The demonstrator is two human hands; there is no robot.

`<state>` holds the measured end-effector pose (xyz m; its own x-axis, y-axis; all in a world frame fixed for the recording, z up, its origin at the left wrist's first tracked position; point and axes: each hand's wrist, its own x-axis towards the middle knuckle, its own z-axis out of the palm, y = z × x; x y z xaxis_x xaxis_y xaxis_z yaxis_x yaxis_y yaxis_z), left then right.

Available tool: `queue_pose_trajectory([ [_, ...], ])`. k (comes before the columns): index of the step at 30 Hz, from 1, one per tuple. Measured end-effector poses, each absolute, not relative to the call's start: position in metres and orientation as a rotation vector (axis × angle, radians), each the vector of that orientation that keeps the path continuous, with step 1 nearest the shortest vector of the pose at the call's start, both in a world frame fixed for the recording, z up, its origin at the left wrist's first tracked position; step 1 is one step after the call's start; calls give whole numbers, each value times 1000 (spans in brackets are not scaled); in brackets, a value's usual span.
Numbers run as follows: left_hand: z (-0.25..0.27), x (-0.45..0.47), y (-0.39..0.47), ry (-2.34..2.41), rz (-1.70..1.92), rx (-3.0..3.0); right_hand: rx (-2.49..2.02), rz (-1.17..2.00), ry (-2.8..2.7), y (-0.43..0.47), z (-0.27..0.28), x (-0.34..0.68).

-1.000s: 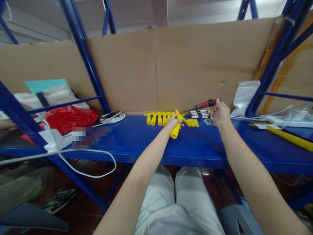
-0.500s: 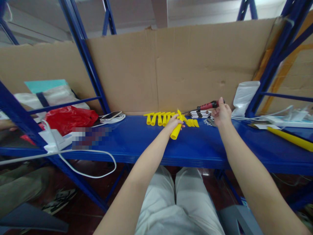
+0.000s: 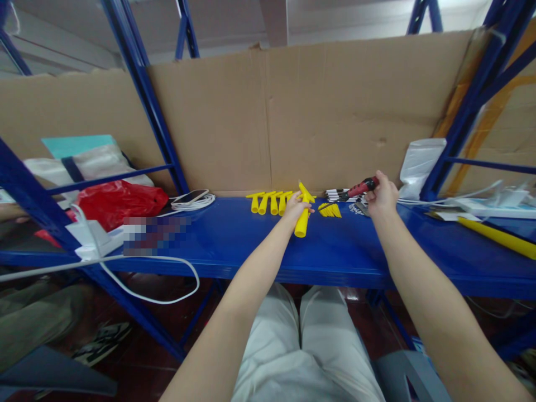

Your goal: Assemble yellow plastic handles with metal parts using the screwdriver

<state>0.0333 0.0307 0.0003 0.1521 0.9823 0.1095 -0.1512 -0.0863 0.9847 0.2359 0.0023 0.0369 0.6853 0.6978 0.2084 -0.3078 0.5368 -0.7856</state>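
My left hand (image 3: 295, 210) is closed around a yellow T-shaped plastic handle (image 3: 301, 226), its hollow round end facing me. My right hand (image 3: 382, 196) grips the red-and-black handle of a screwdriver (image 3: 358, 188). The screwdriver's thin shaft slopes down to the left, its tip close to the yellow piece; whether they touch I cannot tell. Left of my left hand, several similar yellow handles (image 3: 262, 205) lie in a row. Between my hands are a pile of small flat yellow parts (image 3: 330, 210), a stack of white-and-black pieces (image 3: 335, 194) and small metal bits (image 3: 357, 209).
Everything lies on a blue metal shelf (image 3: 234, 245) backed by a cardboard sheet (image 3: 335, 111). A phone (image 3: 192, 196) and coiled white cable lie left, near a red bag (image 3: 121, 204). To the right are a white pouch (image 3: 421, 167) and a long yellow object (image 3: 498, 236). A person sits far left.
The screwdriver has tipped downward, its shaft drawn from the top of the yellow handle to a lower point beside it. The yellow handle has turned slightly in my left hand.
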Motion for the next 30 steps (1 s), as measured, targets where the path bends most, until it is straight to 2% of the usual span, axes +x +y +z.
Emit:
queue_pose_trajectory([
  [10,1,31,33,941,1443,1031,-927,664,-636,-2,33,216],
  [17,4,32,29,1006,1448,1008,-1045,700,-737,-3,32,208],
  [26,-19,31,50,1330,1436,1598,-1549,748,-1042,-2,19,208],
  [30,-23,29,53,1352,1386,1765,-1838,584,-1244,6,9,211],
])
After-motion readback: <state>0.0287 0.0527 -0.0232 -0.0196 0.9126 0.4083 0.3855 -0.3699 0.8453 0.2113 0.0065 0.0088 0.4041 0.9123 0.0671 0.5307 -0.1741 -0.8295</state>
